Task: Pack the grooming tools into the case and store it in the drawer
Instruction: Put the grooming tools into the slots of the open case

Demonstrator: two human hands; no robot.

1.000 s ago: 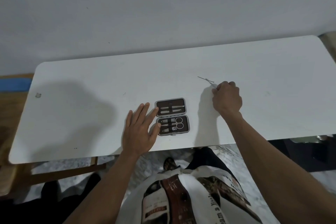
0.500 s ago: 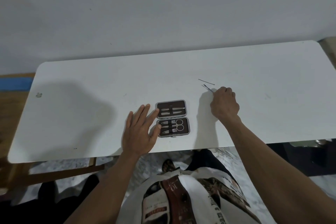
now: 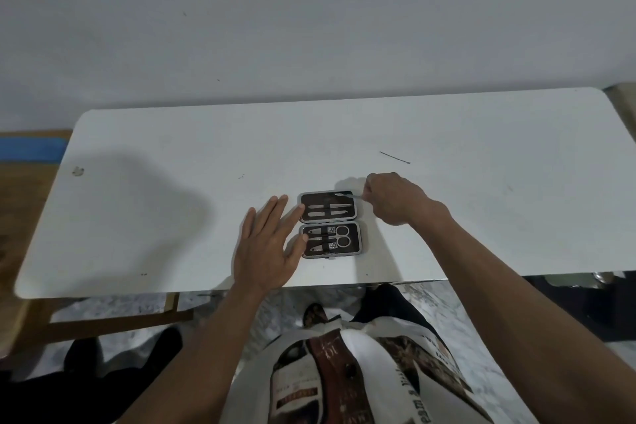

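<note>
An open brown grooming case (image 3: 331, 222) with a silver rim lies on the white table (image 3: 172, 217) near its front edge. Its far half holds two slim metal tools; its near half holds scissors and clippers. My left hand (image 3: 270, 244) lies flat on the table, fingertips touching the case's left side. My right hand (image 3: 395, 198) pinches a thin metal tool (image 3: 346, 195), whose tip lies over the far half's top right corner. Another thin metal pick (image 3: 394, 157) lies loose on the table beyond my right hand.
A grey wall stands behind the table. Left of the table is wooden furniture with a blue strip (image 3: 31, 150). A small mark (image 3: 78, 170) sits near the table's left edge. My legs and a printed bag (image 3: 344, 372) are below the front edge.
My right hand picked one thin tool off the table and carried it left to the case's far half. The other pick stayed where it was. My left hand stayed at the case.
</note>
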